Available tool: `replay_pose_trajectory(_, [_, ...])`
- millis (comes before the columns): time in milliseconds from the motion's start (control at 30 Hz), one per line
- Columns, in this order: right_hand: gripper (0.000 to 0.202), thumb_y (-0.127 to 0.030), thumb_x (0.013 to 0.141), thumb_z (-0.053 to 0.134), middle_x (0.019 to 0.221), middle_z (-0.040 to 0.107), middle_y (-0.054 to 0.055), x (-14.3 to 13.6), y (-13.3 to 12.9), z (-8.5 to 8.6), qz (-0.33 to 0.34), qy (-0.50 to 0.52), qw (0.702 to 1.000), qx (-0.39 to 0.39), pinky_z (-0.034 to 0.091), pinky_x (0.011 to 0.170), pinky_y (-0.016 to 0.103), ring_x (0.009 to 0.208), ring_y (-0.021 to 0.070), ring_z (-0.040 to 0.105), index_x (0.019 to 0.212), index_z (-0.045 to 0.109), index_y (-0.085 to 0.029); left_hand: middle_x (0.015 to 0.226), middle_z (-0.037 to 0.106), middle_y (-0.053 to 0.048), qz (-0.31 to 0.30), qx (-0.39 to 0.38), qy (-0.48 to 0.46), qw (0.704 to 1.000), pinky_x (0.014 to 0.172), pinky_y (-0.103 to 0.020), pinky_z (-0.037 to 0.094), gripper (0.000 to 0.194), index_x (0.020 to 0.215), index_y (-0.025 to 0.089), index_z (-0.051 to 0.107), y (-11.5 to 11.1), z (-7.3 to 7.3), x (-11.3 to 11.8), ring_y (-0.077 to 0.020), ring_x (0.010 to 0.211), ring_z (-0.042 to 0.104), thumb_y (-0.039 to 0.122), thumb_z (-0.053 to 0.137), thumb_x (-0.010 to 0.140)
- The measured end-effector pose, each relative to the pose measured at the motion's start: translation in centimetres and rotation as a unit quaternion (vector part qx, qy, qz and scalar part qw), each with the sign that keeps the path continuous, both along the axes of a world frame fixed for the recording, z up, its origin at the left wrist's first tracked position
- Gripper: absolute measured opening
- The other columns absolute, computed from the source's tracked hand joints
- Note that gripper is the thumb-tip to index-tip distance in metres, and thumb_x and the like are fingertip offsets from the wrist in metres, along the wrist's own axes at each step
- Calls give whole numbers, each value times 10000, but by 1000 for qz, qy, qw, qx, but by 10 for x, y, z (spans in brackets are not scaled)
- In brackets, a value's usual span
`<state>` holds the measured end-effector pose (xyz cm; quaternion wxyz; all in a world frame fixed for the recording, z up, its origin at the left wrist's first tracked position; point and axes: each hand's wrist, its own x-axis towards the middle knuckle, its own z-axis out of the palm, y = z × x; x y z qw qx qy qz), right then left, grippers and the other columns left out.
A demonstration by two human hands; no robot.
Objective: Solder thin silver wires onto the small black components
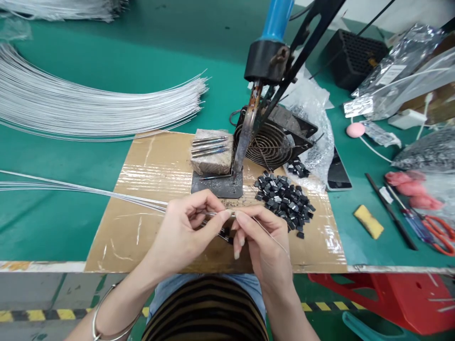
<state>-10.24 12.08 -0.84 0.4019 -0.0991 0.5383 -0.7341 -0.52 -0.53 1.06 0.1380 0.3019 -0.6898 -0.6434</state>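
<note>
My left hand [188, 232] is closed in a pinch, with several thin white wires [138, 201] running into it from the left. Its thumb and fingertips nearly meet those of my right hand [266, 234]. My right hand is pinched too, and a thin silvery wire [273, 238] runs back from its fingertips across the palm. The small part between the fingertips is mostly covered. Below the fingers, a dark piece [224, 234] shows partly. Just beyond my hands, a soldering iron [245, 137] with a blue handle points down at a dark metal plate [216, 188].
Small black connectors [286, 199] lie piled on the cardboard [142, 166]. A block [211, 163] carrying several metal tips stands behind the plate, beside a fan [268, 144]. A large white wire bundle [106, 111] fills the left. A yellow sponge [368, 221] and orange-handled scissors [439, 234] lie right.
</note>
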Motion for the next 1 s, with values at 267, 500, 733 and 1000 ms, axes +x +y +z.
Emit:
replay_pose_trajectory(267, [106,-287,891,787,697,683,-5,-4,3,1,23,-1,1000,0,507,419,169,436,77,595,846,794,-191,659,622,-17,-2,9,-4,1000,511,-226,305,218,743,161,658,0,1,-1,-117,589,518,330,692,876])
replay_pose_trajectory(500, [100,-274,929,747,734,694,0,-4,4,-1,36,-27,998,-39,529,438,158,456,68,606,946,822,-210,678,650,-31,4,6,-8,1000,525,-221,341,218,756,161,662,1,1,-1,-134,620,573,341,686,875])
replay_pose_trajectory(733, [86,-253,935,748,730,681,-10,-2,4,-2,32,-33,998,-33,528,440,142,455,53,601,942,813,-197,665,644,-14,7,-3,5,1000,507,-211,334,185,756,166,667,1,1,-2,-120,595,556,309,687,873])
replay_pose_trajectory(1000, [83,-224,922,745,721,695,-7,4,-2,-2,-2,-58,997,-52,546,424,144,450,56,590,923,818,-184,663,641,-5,18,-11,6,1000,502,-199,342,178,768,173,669,2,-3,-2,-114,588,554,304,695,886])
